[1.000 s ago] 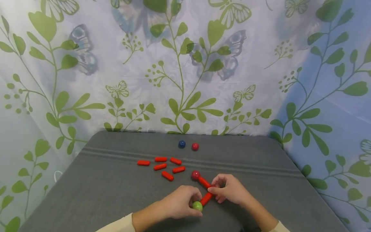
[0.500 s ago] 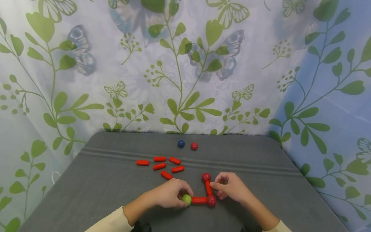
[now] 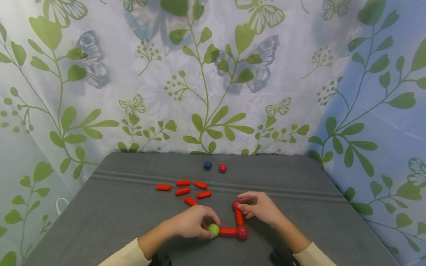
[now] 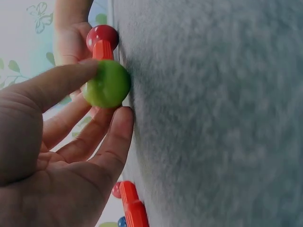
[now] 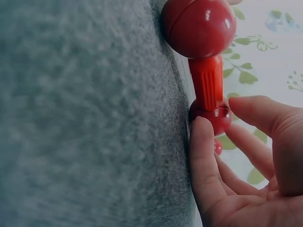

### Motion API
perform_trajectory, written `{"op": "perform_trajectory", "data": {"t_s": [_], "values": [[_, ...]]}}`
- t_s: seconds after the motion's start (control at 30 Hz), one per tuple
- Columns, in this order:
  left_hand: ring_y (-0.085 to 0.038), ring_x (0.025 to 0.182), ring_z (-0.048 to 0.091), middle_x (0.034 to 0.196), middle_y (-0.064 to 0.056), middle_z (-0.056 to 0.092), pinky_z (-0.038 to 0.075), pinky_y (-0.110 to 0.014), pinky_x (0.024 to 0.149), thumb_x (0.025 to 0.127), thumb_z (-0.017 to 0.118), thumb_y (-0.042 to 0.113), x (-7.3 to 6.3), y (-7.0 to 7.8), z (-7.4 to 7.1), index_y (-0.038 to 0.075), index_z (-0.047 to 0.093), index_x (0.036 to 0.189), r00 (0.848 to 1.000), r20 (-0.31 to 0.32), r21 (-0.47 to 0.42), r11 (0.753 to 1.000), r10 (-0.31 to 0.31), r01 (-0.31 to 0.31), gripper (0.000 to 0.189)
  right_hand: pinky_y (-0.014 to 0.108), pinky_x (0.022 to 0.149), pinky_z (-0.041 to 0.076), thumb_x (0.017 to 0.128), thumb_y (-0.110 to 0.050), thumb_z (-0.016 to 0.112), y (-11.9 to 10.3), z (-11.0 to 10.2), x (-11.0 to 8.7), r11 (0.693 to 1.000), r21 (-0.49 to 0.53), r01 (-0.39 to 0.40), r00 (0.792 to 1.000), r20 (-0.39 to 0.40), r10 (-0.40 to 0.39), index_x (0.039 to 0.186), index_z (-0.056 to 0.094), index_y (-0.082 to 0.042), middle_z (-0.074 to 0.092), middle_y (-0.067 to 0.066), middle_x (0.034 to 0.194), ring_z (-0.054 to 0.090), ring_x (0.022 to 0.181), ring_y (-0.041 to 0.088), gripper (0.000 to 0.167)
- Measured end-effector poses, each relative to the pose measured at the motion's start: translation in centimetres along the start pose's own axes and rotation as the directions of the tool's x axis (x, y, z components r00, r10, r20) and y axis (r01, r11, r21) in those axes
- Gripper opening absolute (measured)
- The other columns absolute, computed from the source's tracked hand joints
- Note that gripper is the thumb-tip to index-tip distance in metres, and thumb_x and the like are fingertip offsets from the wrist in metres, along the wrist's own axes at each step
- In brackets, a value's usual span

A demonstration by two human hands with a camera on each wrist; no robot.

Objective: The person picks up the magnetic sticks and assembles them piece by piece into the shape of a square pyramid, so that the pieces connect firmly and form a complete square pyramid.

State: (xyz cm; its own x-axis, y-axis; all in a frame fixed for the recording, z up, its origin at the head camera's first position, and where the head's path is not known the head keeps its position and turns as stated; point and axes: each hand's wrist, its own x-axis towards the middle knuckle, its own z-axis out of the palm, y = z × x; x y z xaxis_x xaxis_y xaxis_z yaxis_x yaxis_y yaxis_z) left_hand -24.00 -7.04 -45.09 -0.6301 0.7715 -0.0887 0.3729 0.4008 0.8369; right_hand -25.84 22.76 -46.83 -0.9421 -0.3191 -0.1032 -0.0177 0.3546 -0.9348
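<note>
Leaf-printed curtain [image 3: 213, 74] hangs beyond the grey worktop [image 3: 110, 214], where my left hand [image 3: 193, 222] pinches the green ball [image 3: 213, 230] and my right hand [image 3: 260, 207] grips the end red ball [image 3: 235, 204]. From there the upright rod [image 3: 239, 218] runs nearward to the corner red ball [image 3: 242, 232], and the crosswise rod [image 3: 227, 231] leads left to the green one.

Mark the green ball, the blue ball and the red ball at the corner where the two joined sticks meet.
Green ball [image 4: 109, 86]: left wrist view, middle of its visible side.
Blue ball [image 3: 208, 165]: head view, centre of its visible surface.
Corner red ball [image 3: 242, 232]: head view, middle of its upper surface.
</note>
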Motion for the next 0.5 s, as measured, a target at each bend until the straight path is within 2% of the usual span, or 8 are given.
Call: {"op": "perform_trajectory", "data": {"t_s": [0.13, 0.27, 0.37, 0.5], "values": [[-0.001, 0.087, 0.066, 0.102, 0.002, 0.073, 0.056, -0.019, 0.079, 0.089, 0.08, 0.015, -0.5, -0.5, -0.7, 0.007, 0.074, 0.112, 0.998, -0.065, 0.015, 1.0, 0.015, -0.015, 0.025, 0.038, 0.068, 0.063, 0.091, -0.021, 0.079, 0.2, -0.1, 0.2, 1.0, -0.006, 0.011, 0.999, 0.036, -0.011, 0.13, 0.067, 0.0, 0.07, 0.019, 0.123, 0.073, 0.08, 0.025, 0.047], [-0.004, 0.091, 0.064, 0.104, -0.001, 0.073, 0.055, -0.024, 0.082, 0.095, 0.075, 0.018, -1.2, -1.2, -2.3, 0.007, 0.073, 0.114, 0.983, -0.182, 0.113, 0.993, 0.032, -0.011, 0.022, 0.038, 0.069, 0.063, 0.091, -0.019, 0.079, 0.3, -0.1, 0.3, 1.0, 0.005, 0.014, 0.998, 0.059, -0.014, 0.13, 0.068, 0.0, 0.068, 0.019, 0.125, 0.073, 0.08, 0.023, 0.045], [-0.007, 0.093, 0.065, 0.103, 0.001, 0.072, 0.056, -0.028, 0.083, 0.095, 0.074, 0.016, -1.6, -1.9, -3.6, 0.008, 0.073, 0.112, 0.955, -0.295, 0.201, 0.979, 0.04, 0.022, 0.018, 0.038, 0.069, 0.063, 0.091, -0.016, 0.078, 0.4, -0.1, 0.4, 1.0, 0.018, 0.022, 0.997, 0.07, -0.023, 0.129, 0.067, 0.003, 0.067, 0.02, 0.124, 0.073, 0.079, 0.021, 0.044], [-0.016, 0.095, 0.067, 0.103, 0.001, 0.071, 0.056, -0.033, 0.085, 0.093, 0.075, 0.012, -2.0, -3.0, -4.8, 0.009, 0.073, 0.107, 0.904, -0.427, 0.27, 0.957, 0.025, 0.101, 0.014, 0.038, 0.069, 0.063, 0.091, -0.014, 0.078, 0.5, -0.2, 0.4, 0.999, 0.029, 0.032, 0.996, 0.078, -0.035, 0.128, 0.067, 0.005, 0.066, 0.021, 0.122, 0.074, 0.08, 0.019, 0.044]]}}
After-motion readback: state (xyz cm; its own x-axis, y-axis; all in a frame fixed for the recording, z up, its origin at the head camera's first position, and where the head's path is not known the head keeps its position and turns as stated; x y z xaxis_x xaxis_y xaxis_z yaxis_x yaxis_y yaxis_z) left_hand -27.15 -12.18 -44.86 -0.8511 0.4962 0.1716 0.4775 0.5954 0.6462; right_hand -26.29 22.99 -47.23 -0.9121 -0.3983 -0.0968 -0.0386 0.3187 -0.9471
